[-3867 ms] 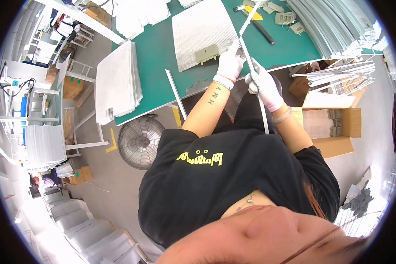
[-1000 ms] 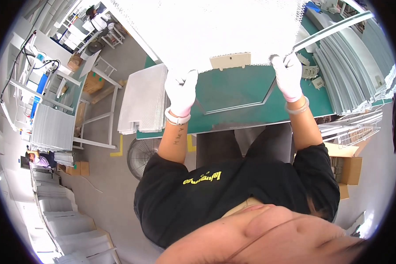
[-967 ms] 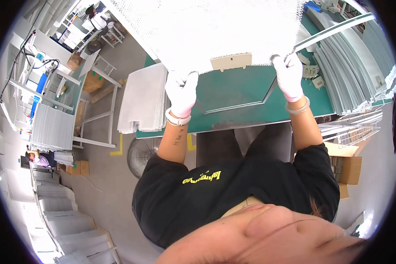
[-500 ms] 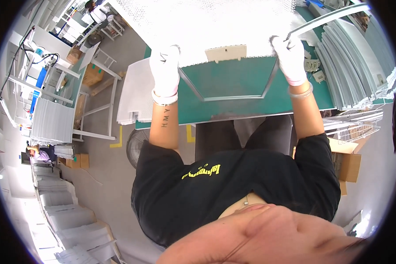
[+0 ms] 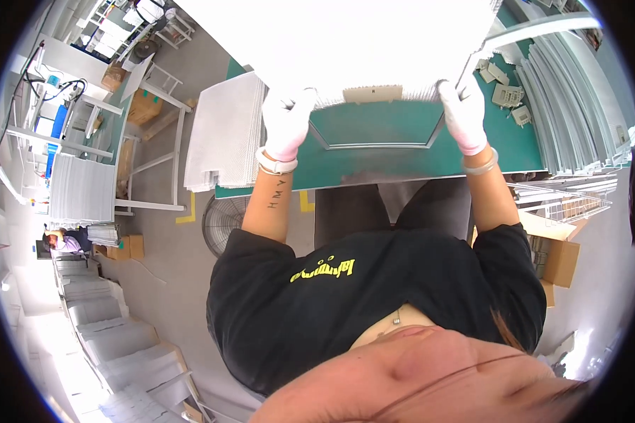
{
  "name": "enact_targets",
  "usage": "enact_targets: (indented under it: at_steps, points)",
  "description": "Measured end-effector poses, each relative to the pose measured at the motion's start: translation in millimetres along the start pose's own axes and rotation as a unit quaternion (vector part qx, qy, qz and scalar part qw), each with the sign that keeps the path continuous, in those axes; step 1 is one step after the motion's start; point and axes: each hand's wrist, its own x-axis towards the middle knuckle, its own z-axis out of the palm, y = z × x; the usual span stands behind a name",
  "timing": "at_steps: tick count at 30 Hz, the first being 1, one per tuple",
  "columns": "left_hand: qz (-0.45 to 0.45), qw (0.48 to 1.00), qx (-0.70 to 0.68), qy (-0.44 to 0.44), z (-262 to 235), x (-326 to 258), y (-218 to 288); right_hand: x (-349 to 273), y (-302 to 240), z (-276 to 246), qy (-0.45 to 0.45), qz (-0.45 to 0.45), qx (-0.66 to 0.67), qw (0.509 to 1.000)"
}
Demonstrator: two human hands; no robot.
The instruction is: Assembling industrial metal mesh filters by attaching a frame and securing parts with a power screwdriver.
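The left hand (image 5: 287,121), in a thin white knit glove, pinches the near edge of a broad white sheet (image 5: 374,46) at its left end; the right hand (image 5: 466,116), gloved alike, grips that edge toward its right end. Glare blanks most of the sheet, but its near edge looks finely ribbed. A flat beige plastic plate (image 5: 372,94) sits at the middle of that edge. The sheet is held above the green tabletop (image 5: 504,151), covering the far part of a slim metallic frame (image 5: 377,146) lying near the front edge. A glossy pale bar (image 5: 547,26) slants toward the right hand; whether it is held too, I cannot tell. Textured white sheets (image 5: 222,130) are stacked at the front left corner. Toward the right edge lie small moulded beige parts (image 5: 506,96), then long, curved-looking grey-white strips (image 5: 568,106).
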Motion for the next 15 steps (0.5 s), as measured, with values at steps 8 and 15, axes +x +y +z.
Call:
enact_targets:
  at_steps: [8,15]
  points:
    - [-0.084,0.987,-0.007,-0.137,-19,-19,-21,-4,9,-21,-0.115,0.015,0.047,0.992]
    - [0.066,0.997,-0.017,-0.018,-9,24,13,28,-25,-17,-0.027,-0.032,-0.099,0.994]
